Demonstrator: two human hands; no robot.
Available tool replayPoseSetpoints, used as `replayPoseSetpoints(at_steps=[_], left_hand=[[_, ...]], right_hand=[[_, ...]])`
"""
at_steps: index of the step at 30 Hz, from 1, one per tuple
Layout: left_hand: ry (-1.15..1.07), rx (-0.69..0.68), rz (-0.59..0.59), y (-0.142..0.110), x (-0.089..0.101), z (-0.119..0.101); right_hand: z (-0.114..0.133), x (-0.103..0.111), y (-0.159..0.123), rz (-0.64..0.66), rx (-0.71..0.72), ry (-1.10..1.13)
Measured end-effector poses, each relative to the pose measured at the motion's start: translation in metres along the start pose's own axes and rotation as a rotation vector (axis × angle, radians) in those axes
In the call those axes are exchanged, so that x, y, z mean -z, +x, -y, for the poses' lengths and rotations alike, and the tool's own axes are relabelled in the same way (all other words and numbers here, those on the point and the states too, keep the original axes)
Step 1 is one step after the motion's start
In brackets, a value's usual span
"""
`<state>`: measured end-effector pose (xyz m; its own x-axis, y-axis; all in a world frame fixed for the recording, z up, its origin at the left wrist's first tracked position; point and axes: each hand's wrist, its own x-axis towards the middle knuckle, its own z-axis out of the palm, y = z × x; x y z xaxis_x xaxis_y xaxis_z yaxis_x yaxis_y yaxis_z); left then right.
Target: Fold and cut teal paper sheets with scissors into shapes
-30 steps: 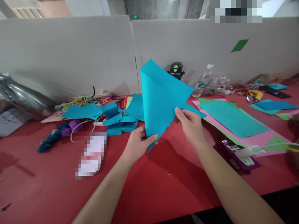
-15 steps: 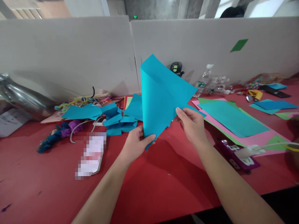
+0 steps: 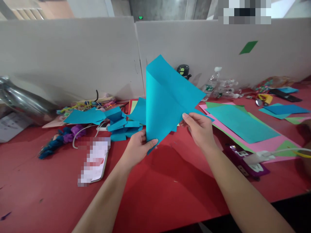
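A sheet of blue paper [image 3: 170,94] is held up above the red table [image 3: 155,194], its left side curled over in a loose, unpressed bend. My left hand [image 3: 139,147] pinches the lower left corner, thumb in front and fingers behind. At the lower right edge, my right hand [image 3: 199,127] grips the paper between thumb and fingers. Behind the sheet and to its left lie folded blue paper pieces [image 3: 123,126], partly covered by it. Right of my right hand rests a stack of coloured sheets [image 3: 243,124] in blue, green and pink.
A phone [image 3: 96,161] lies left of my left forearm. Beside my right forearm sits a purple power strip [image 3: 247,161] with a white plug and cable. Plastic bottles [image 3: 213,82] stand and lie near the grey partition [image 3: 73,55]. A metal jug [image 3: 26,100] is at far left.
My left hand has shifted slightly left with the paper's lower corner, and the bent left side leans out a little more. My right hand stays nearly still.
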<state>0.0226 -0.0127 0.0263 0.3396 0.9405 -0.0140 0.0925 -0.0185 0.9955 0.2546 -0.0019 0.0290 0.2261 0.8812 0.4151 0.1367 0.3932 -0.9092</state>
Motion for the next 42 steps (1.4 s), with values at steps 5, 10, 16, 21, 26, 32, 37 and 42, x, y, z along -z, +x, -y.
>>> replayPoseSetpoints(at_steps=[5, 10, 16, 21, 26, 32, 37, 42], left_hand=[[0.031, -0.019, 0.014, 0.000, 0.003, 0.000], [0.037, -0.023, 0.028, 0.000, 0.004, -0.001], [0.056, -0.024, 0.027, 0.000, 0.007, -0.001], [0.068, -0.017, 0.027, 0.000, 0.008, 0.001], [0.080, -0.006, 0.019, 0.001, 0.009, 0.002], [0.060, 0.013, 0.021, -0.001, 0.007, -0.002], [0.063, 0.044, 0.054, -0.005, 0.007, -0.008], [0.105, 0.047, 0.053, -0.005, 0.009, -0.011]], right_hand=[[-0.002, 0.002, 0.000, 0.036, -0.020, 0.020], [-0.005, 0.005, 0.001, 0.074, -0.036, 0.072], [-0.005, 0.005, 0.002, 0.108, -0.046, 0.107], [-0.005, 0.005, 0.002, 0.118, -0.058, 0.126], [-0.005, 0.004, 0.002, 0.128, -0.067, 0.128], [-0.007, 0.004, 0.003, 0.097, -0.057, 0.103], [-0.015, 0.004, 0.006, 0.001, -0.037, 0.090], [-0.020, 0.005, 0.009, -0.028, -0.055, 0.102]])
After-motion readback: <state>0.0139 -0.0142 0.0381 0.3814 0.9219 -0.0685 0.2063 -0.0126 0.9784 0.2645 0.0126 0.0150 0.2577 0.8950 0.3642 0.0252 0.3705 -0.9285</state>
